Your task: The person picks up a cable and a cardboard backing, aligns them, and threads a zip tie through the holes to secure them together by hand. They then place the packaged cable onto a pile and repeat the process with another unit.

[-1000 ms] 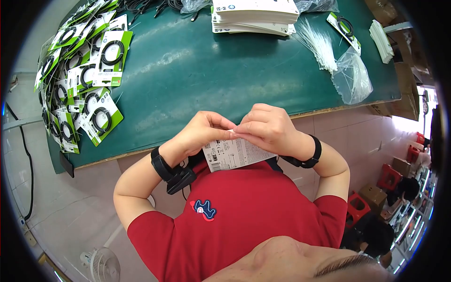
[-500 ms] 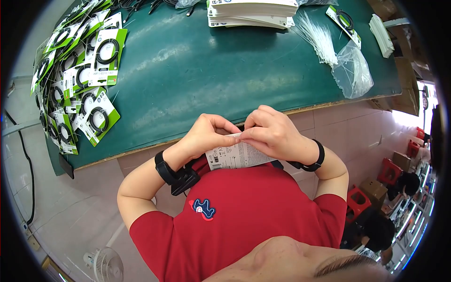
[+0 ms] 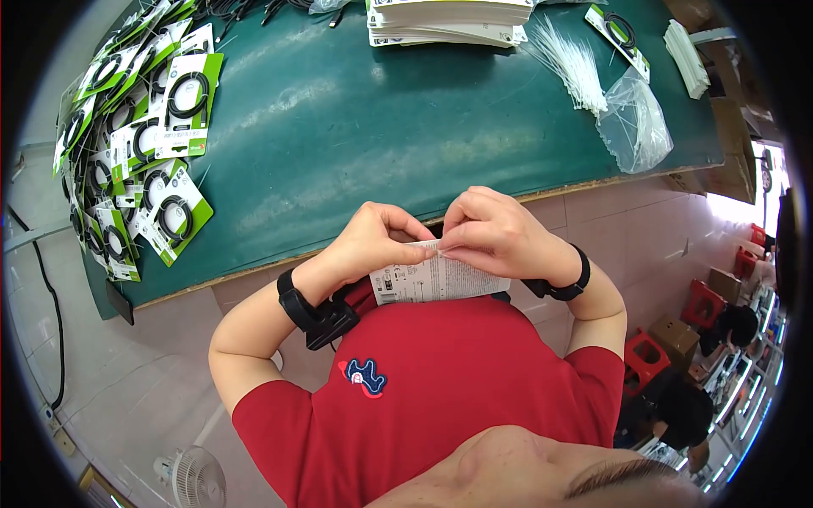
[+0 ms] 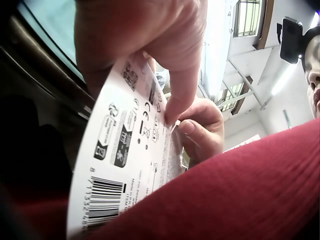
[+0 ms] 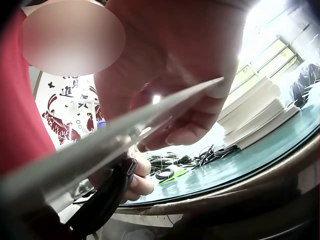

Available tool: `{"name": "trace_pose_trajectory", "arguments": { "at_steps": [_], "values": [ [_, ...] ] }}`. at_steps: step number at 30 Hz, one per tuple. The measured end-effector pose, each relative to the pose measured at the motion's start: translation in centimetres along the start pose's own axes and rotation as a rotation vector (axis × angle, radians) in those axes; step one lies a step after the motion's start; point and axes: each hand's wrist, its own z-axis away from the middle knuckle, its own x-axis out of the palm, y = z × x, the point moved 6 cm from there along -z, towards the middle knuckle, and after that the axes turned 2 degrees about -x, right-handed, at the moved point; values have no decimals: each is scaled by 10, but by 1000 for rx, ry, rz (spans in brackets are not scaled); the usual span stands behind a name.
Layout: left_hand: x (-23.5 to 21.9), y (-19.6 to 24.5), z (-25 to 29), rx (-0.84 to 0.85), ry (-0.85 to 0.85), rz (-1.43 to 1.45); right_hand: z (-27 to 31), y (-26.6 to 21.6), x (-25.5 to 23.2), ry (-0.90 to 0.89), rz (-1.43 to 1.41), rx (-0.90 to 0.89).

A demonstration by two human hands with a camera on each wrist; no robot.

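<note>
A white packaging card (image 3: 440,284), printed with small text and a barcode, is held at chest height just off the table's front edge. My left hand (image 3: 381,241) grips its upper edge between thumb and fingers. Close beside the left thumb, my right hand (image 3: 495,237) pinches a small white strip end (image 4: 175,124) at the card's printed face. A black cable (image 5: 107,200) with a metal plug end shows on the card's other side in the right wrist view. Most of that side is hidden in the head view.
Carded black cables (image 3: 186,97) are piled at the table's left. A stack of cards (image 3: 449,24) stands at the back, with loose white zip ties (image 3: 567,68) and a clear bag (image 3: 631,127) to its right. The green table's front edge (image 3: 559,195) runs just beyond the hands.
Both hands and the card have shifted slightly right in the head view. The right fingers have changed their pose a little at the card's top edge. The pinch stays there.
</note>
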Motion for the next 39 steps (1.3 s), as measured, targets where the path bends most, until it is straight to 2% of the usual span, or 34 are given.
{"name": "trace_pose_trajectory", "arguments": {
  "at_steps": [3, 12, 16, 23, 29, 32, 39],
  "values": [
    [0, 0, 0, -6, 5, -7, 2, 6, 0, 9, -72, 68],
    [4, 7, 4, -4, -10, -51, 6, 7, 3, -60, -163, 106],
    [3, 5, 1, -13, -1, -54, 3, 1, 3, -79, -175, 59],
    [1, 2, -1, -23, 8, -12, 2, -10, 6, -85, 111, -34],
    [1, 3, 1, -4, 16, 7, 5, -6, 10, -29, 14, -58],
    [4, 5, 0, 50, -31, 3, 5, -4, 9, -4, -62, -69],
    [11, 10, -3, 148, 19, -113, 6, -5, 4, -37, -109, -28]
  ]
}}
